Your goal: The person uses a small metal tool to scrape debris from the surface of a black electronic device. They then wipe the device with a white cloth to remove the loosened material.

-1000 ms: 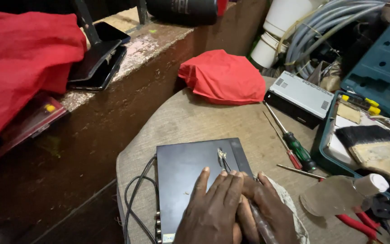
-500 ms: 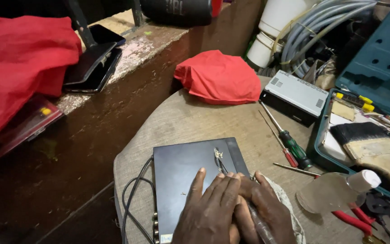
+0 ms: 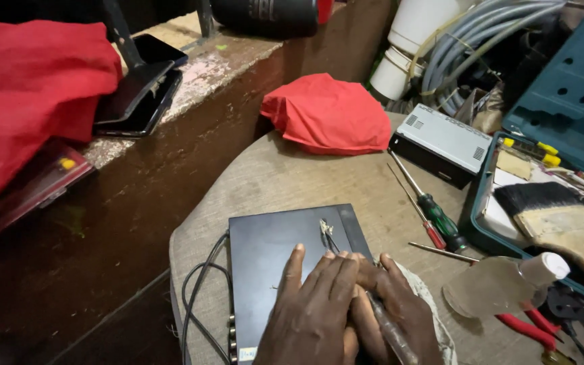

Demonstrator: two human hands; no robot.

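Observation:
A flat black electronics box (image 3: 272, 247) lies on a round cloth-covered table (image 3: 272, 176). My left hand (image 3: 309, 307) rests flat on the box's lid with the fingers spread, partly over my right hand (image 3: 400, 304). My right hand grips a thin tool by its handle (image 3: 390, 331). The tool's slim metal tip (image 3: 326, 233) reaches out past my fingers onto the lid and touches a small bright bit there. A pale rag (image 3: 434, 318) lies under my right hand.
Black cables (image 3: 197, 297) hang off the box's left side. Two screwdrivers (image 3: 434, 216), a grey metal box (image 3: 441, 138), a red cloth (image 3: 329, 111), a clear bottle (image 3: 501, 284), red-handled pliers (image 3: 528, 328) and an open teal tool case (image 3: 562, 88) with a brush (image 3: 555, 216) lie to the right. Phones (image 3: 140, 88) sit on the left ledge.
The view has shifted slightly. Both hands stay on the box in almost the same place, with the tool tip still on the lid.

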